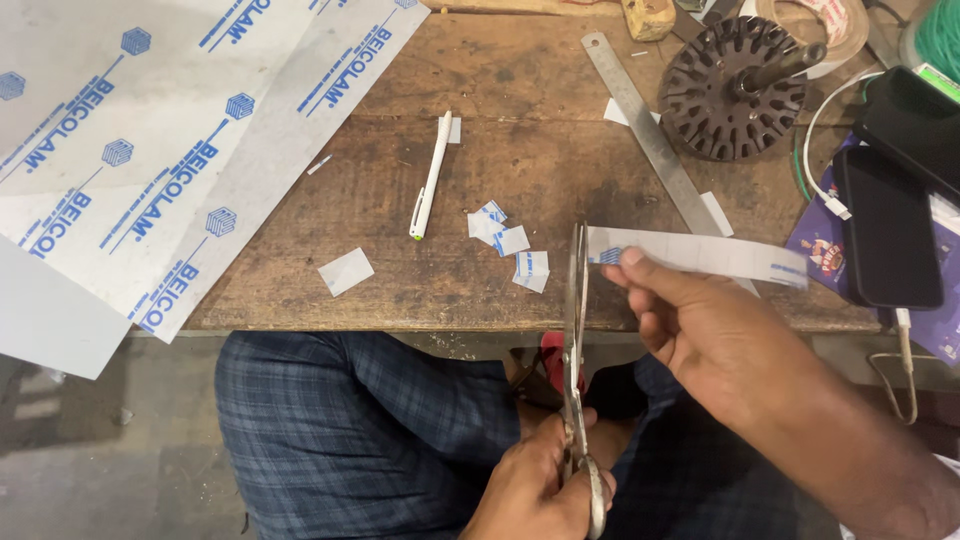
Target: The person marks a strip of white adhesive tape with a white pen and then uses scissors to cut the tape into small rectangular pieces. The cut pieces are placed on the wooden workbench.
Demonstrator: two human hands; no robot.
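The left hand [545, 490], at 6 o'clock, is clenched on the handles of metal scissors [575, 330]; blades point to 12 and stand nearly closed at the end of a white strip [700, 253]. The right hand [700, 325], at 4 o'clock, is pinching this strip w/ thumb & fingers, just above the wood table [500, 80]. Small cut pieces [512, 245] lie at 9 o'clock from the blades, a white pen [431, 175] at 10, a steel ruler [650, 135] at 1, near a round metal motor part [735, 88].

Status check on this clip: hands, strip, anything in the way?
Left hand shut on scissors. Right hand pinches paper strip at blades. Cut pieces nearby, nothing blocking.
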